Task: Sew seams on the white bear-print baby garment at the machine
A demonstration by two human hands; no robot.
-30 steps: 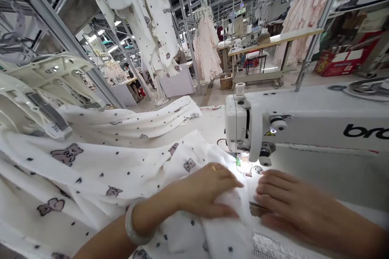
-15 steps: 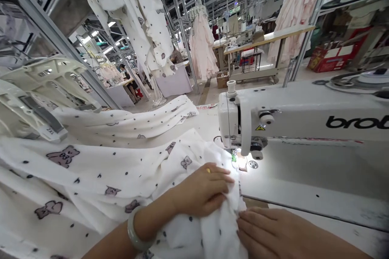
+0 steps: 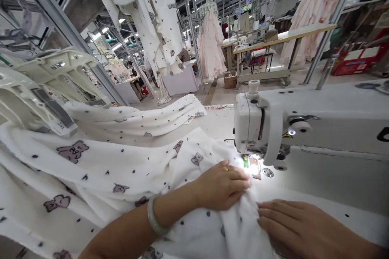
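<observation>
White fleece fabric (image 3: 194, 194) with bear prints and dark dots covers the left side of the table and runs up to the needle area of a white sewing machine (image 3: 258, 125). My left hand (image 3: 223, 186) lies on this fabric, fingers stretched forward, their tips close to the lit presser foot (image 3: 246, 163). A ring and a pale bangle (image 3: 154, 216) are on that hand and wrist. My right hand (image 3: 299, 226) lies flat at the fabric's right edge, its straight fingertips touching it; the thumb is hidden. Neither hand visibly pinches the cloth.
Cream plastic hanger clamps (image 3: 45, 89), one marked 2XL, stand at the left over the cloth. Printed cloth (image 3: 146, 20) hangs above. Farther back are pink garments (image 3: 211, 44), a wooden-edged table (image 3: 285, 40), a basket (image 3: 230, 80) and a red box (image 3: 354, 60).
The view has shifted, so the machine and both hands appear farther right. My left hand is nearer the presser foot, and the fabric edge by the needle has moved with the hands.
</observation>
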